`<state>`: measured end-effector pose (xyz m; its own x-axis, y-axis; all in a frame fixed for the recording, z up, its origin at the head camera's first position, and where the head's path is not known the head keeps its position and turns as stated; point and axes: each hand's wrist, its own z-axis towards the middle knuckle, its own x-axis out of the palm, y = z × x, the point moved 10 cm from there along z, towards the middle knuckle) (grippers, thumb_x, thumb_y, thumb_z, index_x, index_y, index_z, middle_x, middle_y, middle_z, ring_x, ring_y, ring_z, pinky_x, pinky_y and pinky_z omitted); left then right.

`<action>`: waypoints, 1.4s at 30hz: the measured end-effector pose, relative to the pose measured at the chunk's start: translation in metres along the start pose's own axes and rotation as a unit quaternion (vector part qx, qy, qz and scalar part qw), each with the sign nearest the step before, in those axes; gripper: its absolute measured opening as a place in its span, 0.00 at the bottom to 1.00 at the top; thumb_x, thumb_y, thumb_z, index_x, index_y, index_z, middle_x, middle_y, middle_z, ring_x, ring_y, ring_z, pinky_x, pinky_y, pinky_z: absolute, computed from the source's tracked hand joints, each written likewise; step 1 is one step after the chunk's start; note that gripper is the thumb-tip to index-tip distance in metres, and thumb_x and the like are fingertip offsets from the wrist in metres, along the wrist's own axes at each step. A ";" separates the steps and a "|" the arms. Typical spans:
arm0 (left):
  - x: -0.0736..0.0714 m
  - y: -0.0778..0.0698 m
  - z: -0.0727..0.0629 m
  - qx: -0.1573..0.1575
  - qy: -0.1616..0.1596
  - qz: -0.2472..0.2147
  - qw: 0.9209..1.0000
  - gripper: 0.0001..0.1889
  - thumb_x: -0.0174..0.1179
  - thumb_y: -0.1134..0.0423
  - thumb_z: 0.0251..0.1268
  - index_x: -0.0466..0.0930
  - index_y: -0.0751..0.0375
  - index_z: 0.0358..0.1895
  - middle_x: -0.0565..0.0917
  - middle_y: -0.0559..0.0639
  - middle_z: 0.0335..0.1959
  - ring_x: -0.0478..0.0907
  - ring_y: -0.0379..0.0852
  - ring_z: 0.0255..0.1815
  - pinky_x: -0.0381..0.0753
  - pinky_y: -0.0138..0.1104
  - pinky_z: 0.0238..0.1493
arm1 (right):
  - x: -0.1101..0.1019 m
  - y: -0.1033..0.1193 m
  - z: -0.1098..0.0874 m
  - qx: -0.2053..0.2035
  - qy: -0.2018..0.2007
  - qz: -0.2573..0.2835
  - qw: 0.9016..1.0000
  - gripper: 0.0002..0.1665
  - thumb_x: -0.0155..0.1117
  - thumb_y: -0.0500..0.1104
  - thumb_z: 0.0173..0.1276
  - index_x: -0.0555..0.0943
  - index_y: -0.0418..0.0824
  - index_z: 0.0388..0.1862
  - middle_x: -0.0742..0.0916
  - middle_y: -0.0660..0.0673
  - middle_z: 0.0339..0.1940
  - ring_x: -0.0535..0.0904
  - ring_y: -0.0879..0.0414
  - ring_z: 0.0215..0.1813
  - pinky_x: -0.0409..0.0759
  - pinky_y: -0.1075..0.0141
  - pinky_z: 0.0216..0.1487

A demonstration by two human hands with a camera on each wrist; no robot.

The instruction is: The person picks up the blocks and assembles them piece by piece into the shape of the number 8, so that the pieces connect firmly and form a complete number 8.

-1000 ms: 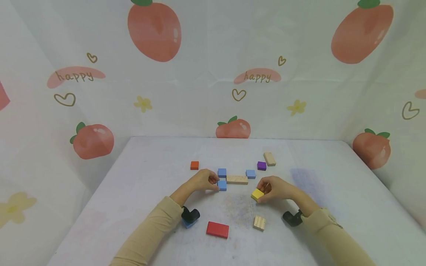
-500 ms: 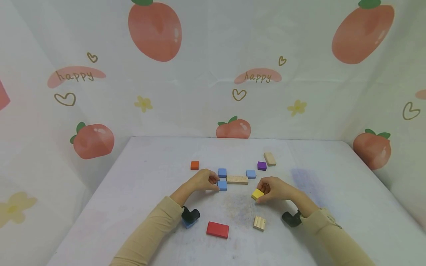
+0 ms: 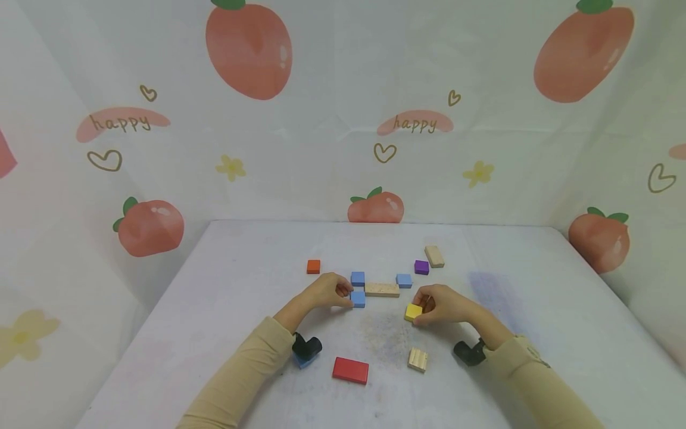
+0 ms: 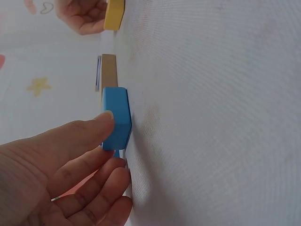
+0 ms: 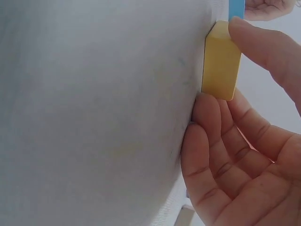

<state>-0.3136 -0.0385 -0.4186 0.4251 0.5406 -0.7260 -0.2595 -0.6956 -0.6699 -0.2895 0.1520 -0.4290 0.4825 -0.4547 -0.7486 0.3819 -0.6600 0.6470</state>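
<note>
My left hand (image 3: 326,291) pinches a small blue block (image 3: 358,300), its thumb on the near face in the left wrist view. A second blue block (image 3: 358,278) lies just behind that one. Along the right side of this pair runs a long wooden block (image 3: 382,290), and another blue block (image 3: 404,280) sits off its far right corner. To the right and nearer, my right hand (image 3: 445,304) holds a yellow block (image 3: 412,312) between thumb and fingers, low at the table surface. The right wrist view shows the thumb on the yellow block's upper end, fingers curled below.
Farther back lie an orange block (image 3: 313,267), a purple block (image 3: 421,267) and a plain wooden block (image 3: 434,257). Nearer are a red rectangular block (image 3: 351,370) and a ridged wooden block (image 3: 417,360). One more blue block (image 3: 305,361) is partly hidden under the left wrist camera.
The yellow block has turned a little in my right hand, so its edges run straighter with the table, and has shifted slightly left. My left hand has stayed in place.
</note>
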 end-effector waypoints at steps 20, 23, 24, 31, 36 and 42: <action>0.000 0.001 0.001 0.003 0.001 0.002 1.000 0.16 0.69 0.65 0.50 0.82 0.69 0.43 0.83 0.55 0.36 0.75 0.39 0.34 0.76 0.27 0.40 | -0.008 0.000 0.005 -0.004 -0.012 0.000 1.000 0.15 0.70 0.43 0.53 0.78 0.37 0.37 0.82 0.47 0.31 0.74 0.64 0.29 0.75 0.73 0.33; 0.000 0.001 0.001 0.002 0.001 0.002 1.000 0.16 0.69 0.65 0.50 0.82 0.68 0.43 0.83 0.55 0.35 0.75 0.39 0.34 0.76 0.27 0.39 | -0.010 0.001 0.006 -0.010 -0.014 -0.001 1.000 0.15 0.71 0.43 0.53 0.78 0.37 0.37 0.82 0.47 0.32 0.74 0.65 0.30 0.76 0.74 0.34; 0.000 0.001 0.001 0.001 0.001 0.002 1.000 0.16 0.69 0.65 0.50 0.82 0.68 0.43 0.83 0.55 0.35 0.75 0.39 0.33 0.76 0.26 0.39 | -0.010 0.002 0.006 -0.011 -0.014 -0.001 1.000 0.16 0.71 0.43 0.53 0.78 0.37 0.37 0.82 0.47 0.32 0.74 0.65 0.30 0.76 0.74 0.34; 0.001 0.001 0.002 -0.002 0.002 0.004 1.000 0.16 0.69 0.65 0.50 0.82 0.68 0.43 0.83 0.54 0.35 0.74 0.39 0.33 0.76 0.26 0.39 | -0.009 -0.001 0.008 -0.012 -0.015 0.004 1.000 0.16 0.71 0.43 0.54 0.78 0.37 0.38 0.82 0.46 0.33 0.75 0.65 0.32 0.77 0.74 0.35; 0.000 0.000 0.001 -0.001 0.001 0.007 1.000 0.16 0.69 0.65 0.50 0.82 0.68 0.43 0.83 0.54 0.35 0.74 0.39 0.34 0.76 0.27 0.39 | -0.009 0.000 0.010 -0.019 -0.016 0.003 1.000 0.16 0.71 0.43 0.54 0.79 0.36 0.38 0.83 0.45 0.33 0.76 0.65 0.32 0.77 0.74 0.36; 0.001 0.000 0.001 -0.003 0.002 0.007 1.000 0.16 0.69 0.65 0.50 0.82 0.68 0.43 0.83 0.54 0.35 0.74 0.39 0.34 0.76 0.27 0.40 | -0.009 0.000 0.012 -0.012 -0.016 0.001 1.000 0.16 0.71 0.43 0.54 0.79 0.36 0.38 0.83 0.45 0.34 0.76 0.64 0.33 0.77 0.73 0.37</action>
<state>-0.3139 -0.0378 -0.4192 0.4253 0.5290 -0.7344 -0.2609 -0.7053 -0.6591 -0.3032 0.1495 -0.4238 0.4583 -0.4752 -0.7511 0.3990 -0.6451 0.6516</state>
